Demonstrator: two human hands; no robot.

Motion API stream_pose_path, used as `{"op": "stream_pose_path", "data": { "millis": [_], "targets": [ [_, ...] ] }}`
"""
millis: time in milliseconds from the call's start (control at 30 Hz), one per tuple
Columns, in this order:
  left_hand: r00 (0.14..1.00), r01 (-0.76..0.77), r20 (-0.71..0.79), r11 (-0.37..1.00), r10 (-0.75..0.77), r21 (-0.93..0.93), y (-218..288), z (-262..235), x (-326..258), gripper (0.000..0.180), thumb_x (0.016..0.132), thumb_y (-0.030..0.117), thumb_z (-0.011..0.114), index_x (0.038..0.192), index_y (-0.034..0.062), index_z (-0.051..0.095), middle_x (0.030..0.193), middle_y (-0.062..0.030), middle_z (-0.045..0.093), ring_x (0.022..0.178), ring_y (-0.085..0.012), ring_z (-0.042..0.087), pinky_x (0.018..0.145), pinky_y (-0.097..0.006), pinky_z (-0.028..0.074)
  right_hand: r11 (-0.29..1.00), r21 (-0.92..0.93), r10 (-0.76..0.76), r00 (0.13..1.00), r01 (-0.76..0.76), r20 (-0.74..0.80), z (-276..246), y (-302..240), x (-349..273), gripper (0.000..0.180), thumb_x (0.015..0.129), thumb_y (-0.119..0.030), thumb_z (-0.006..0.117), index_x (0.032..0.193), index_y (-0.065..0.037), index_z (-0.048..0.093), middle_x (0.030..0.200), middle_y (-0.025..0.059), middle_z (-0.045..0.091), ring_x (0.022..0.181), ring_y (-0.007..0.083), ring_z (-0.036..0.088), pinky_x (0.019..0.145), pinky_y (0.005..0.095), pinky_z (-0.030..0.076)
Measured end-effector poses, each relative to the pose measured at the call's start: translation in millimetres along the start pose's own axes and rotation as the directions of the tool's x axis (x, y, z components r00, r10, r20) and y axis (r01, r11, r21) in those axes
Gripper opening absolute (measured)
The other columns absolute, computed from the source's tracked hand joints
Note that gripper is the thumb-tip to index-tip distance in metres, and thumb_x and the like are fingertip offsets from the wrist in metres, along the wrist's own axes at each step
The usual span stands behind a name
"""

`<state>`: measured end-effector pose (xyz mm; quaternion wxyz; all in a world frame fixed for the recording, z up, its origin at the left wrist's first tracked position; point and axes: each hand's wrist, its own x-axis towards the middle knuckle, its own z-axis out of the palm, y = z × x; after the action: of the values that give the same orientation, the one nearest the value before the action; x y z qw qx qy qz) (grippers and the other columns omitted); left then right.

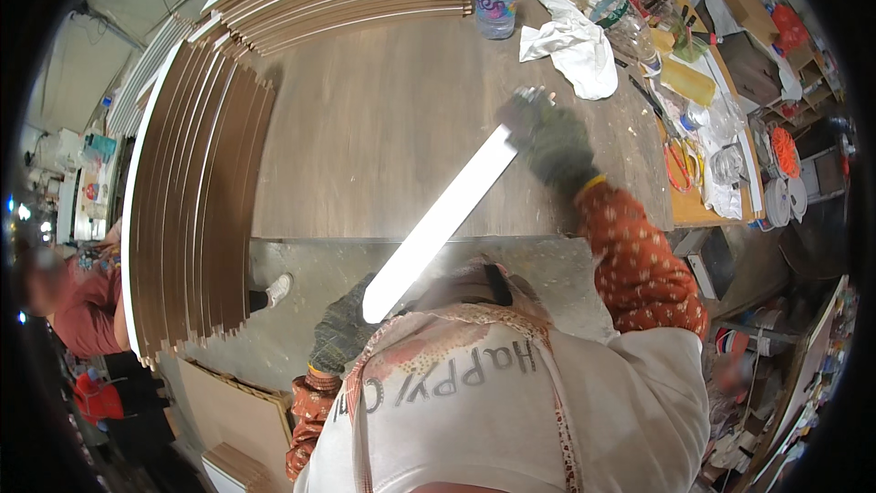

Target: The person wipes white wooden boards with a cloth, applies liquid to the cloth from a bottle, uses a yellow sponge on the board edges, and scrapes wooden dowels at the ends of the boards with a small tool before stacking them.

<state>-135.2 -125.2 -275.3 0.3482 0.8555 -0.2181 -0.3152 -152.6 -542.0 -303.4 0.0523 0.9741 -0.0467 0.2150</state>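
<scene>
A long white strip (443,219) slants across the front edge of the brown worktable (365,128), its near end past the edge close to my body. My right hand (552,141), in a dark grey-green glove, is closed around the strip's far end above the tabletop; motion smears it a little. Small pale bits show at its fingertips, too small to name. At the near end, my left hand (342,329) in a grey knitted glove grips the strip from the left side. Most of its fingers are hidden.
Brown boards with white edges stand in a row at the left (196,192), and more lie stacked at the back (356,0). A plastic bottle (495,0), a white cloth (575,50) and red-handled scissors (677,164) are at the right. Another person (87,301) is at far left.
</scene>
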Motion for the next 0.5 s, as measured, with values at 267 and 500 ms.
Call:
{"op": "stream_pose_path", "data": {
  "millis": [267, 500],
  "targets": [
    [0.968, -0.25, 0.16, 0.815, 0.194, 0.522, 4.9, -83.0, 42.8, 0.073, 0.068, 0.023, 0.072, 0.134, 0.0075, 0.044, 0.121, -0.0182, 0.057, 0.111, -0.0331, 0.056, 0.097, -0.04, 0.044, 0.934, 0.232, 0.225, 0.952, -0.271, 0.206, -80.2, 7.3, -58.2, 0.058, 0.086, -0.033, 0.062, 0.136, -0.008, 0.045, 0.131, 0.0165, 0.052, 0.12, 0.0319, 0.05, 0.098, 0.0446, 0.039],
    [0.971, -0.117, 0.002, 0.466, 0.24, 0.877, 67.5, -105.5, 106.1, 0.074, 0.063, 0.016, 0.078, 0.132, 0.0202, 0.051, 0.123, -0.0142, 0.056, 0.116, -0.0345, 0.052, 0.098, -0.044, 0.043, 0.702, 0.125, 0.674, 0.711, -0.701, 0.199, -83.1, 14.6, -135.1, 0.062, 0.082, -0.035, 0.064, 0.136, -0.013, 0.045, 0.135, 0.0146, 0.048, 0.114, 0.0352, 0.052, 0.096, 0.0453, 0.04]
  ]
}}
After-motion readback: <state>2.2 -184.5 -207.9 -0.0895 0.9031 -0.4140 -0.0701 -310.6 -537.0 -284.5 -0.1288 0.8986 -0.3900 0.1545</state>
